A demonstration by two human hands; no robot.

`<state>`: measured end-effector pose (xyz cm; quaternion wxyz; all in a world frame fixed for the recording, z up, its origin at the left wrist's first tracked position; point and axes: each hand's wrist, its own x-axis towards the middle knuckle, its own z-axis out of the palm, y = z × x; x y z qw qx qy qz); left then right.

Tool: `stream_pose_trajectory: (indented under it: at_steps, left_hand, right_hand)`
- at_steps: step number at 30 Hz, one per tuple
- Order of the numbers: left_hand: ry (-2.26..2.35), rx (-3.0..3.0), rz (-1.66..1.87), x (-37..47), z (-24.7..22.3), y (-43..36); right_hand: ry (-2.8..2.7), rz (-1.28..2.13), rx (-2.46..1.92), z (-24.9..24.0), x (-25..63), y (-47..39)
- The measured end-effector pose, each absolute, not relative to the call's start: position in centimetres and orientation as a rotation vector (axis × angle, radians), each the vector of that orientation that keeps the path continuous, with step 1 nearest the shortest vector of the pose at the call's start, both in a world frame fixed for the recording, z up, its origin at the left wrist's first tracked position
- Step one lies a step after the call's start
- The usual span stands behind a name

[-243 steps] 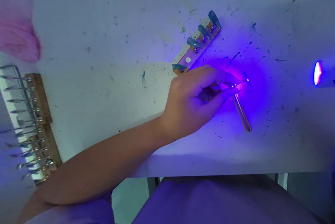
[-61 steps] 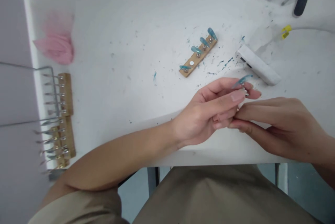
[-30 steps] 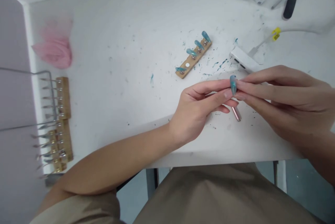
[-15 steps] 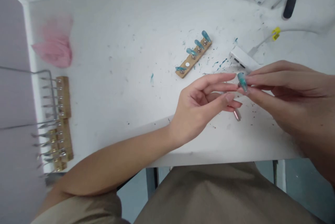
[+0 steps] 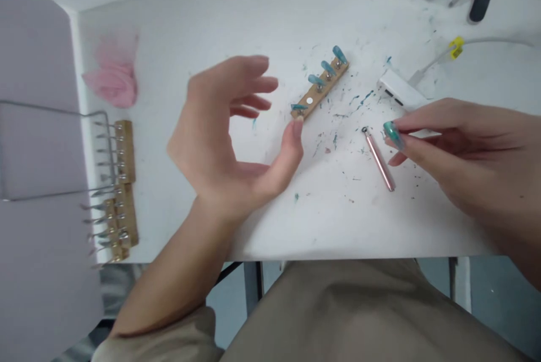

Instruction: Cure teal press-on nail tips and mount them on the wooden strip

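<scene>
My right hand [image 5: 460, 153] pinches a teal false nail [image 5: 393, 134] between thumb and fingertips, at the right over the white table [image 5: 203, 23]. My left hand [image 5: 230, 125] hovers open and empty left of centre, thumb tip close to the near end of a wooden strip [image 5: 320, 89] that carries several teal nails on small pegs. A thin rose-gold stick [image 5: 379, 159] lies on the table between the hands, just left of the held nail.
A small white lamp box [image 5: 399, 91] with a cable and yellow tag [image 5: 456, 45] lies behind my right hand. Pink cloth [image 5: 113, 81] sits far left. Wooden strips with clear nails [image 5: 122, 181] and a wire rack stand at the left edge. Teal flecks dot the tabletop.
My left hand let go of the nail and the stick and swung left, opening. The stick now lies bare on the table. My right hand keeps the teal nail.
</scene>
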<state>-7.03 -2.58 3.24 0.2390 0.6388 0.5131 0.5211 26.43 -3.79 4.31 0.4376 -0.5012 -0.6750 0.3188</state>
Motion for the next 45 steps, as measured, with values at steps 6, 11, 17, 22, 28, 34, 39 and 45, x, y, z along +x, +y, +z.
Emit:
stream_pose_trajectory:
  at_steps: [6,11,17,22,28,34,39,45]
  left_hand:
    - [1.508,1.883,1.136,-9.0,-0.2,-0.3]
    - [1.633,1.964,1.010,-7.9,0.2,-0.3]
    - [1.771,1.928,0.929,-6.8,1.4,-1.0]
    - [1.785,1.875,0.974,-6.0,1.0,-0.8]
    - [1.784,1.816,1.092,-6.0,-0.4,-0.4]
    - [1.377,1.731,1.404,-6.7,-1.5,0.4]
    - [1.210,1.506,1.422,-4.1,0.7,-1.4]
    - [1.137,1.441,1.409,-1.8,3.1,-3.8]
  right_hand:
    - [-1.631,0.966,-1.281,5.8,25.9,-3.8]
    - [-1.573,1.059,-1.290,5.2,26.0,-3.8]
    - [-1.607,1.057,-1.307,4.9,26.2,-4.0]
    - [-1.590,1.062,-1.332,4.5,28.5,-4.9]
    - [-1.567,1.027,-1.365,4.7,29.3,-5.2]
    - [-1.527,1.057,-1.531,6.5,26.1,-3.9]
    - [-1.521,0.949,-1.538,6.7,25.8,-4.5]
    - [-1.764,0.786,-1.190,6.0,26.5,-5.5]
